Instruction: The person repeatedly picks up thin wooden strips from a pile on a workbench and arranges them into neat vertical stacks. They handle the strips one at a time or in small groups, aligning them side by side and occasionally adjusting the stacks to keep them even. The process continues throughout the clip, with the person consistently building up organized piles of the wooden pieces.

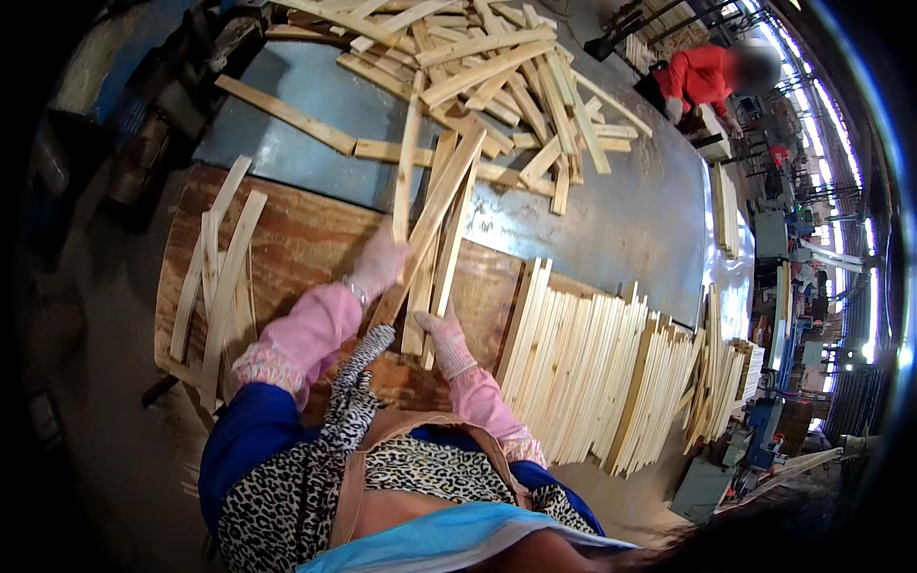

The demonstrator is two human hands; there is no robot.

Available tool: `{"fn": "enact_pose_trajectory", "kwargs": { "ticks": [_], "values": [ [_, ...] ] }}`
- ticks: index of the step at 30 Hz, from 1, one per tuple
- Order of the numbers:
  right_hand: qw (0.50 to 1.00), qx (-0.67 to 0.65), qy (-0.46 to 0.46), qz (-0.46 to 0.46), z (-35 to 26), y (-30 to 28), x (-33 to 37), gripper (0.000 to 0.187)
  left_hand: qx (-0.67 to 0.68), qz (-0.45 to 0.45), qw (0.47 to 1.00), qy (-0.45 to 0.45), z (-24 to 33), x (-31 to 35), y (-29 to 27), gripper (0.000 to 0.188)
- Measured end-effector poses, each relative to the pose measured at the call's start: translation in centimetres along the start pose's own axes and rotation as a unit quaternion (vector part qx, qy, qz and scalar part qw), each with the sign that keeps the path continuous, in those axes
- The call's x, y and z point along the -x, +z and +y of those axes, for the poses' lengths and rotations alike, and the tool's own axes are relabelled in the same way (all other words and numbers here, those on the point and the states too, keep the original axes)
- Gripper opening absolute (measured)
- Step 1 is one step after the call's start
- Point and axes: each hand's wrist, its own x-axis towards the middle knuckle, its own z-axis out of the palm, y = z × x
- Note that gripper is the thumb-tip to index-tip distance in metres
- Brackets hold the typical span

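Nearest the camera, a pale blue face mask (449,542) crosses the lower edge; beyond it lies a brown wooden board (315,229). The left hand (382,263) appears closed on the near end of a narrow slat (409,158), whose long axis runs away from the fingers toward a heap of slats (506,76). The right hand (442,329) touches a 2nd slat (455,239), extending forward and slightly rightward of its fingers; their grip cannot be told. Between these 2 pieces, a darker slat (430,224) slants obliquely, just beside the left fingers, the nearer hand.
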Motion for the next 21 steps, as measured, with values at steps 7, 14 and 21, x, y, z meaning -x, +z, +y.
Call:
{"fn": "enact_pose_trajectory", "kwargs": {
  "ticks": [7,14,21],
  "values": [
    [0.997,-0.064,0.012,-0.046,3.8,-4.3,6.8,0.061,0.282,-0.118,0.927,-0.219,-6.9,14.8,2.2,0.058],
    [0.997,0.069,0.002,-0.016,5.9,-5.7,13.0,0.074,0.284,-0.121,0.934,-0.181,-13.5,20.4,7.9,0.030],
    [0.974,0.184,-0.018,0.127,5.3,-8.2,17.9,0.071,0.208,-0.050,0.974,-0.076,-14.5,23.2,7.6,0.041]
  ]
}}
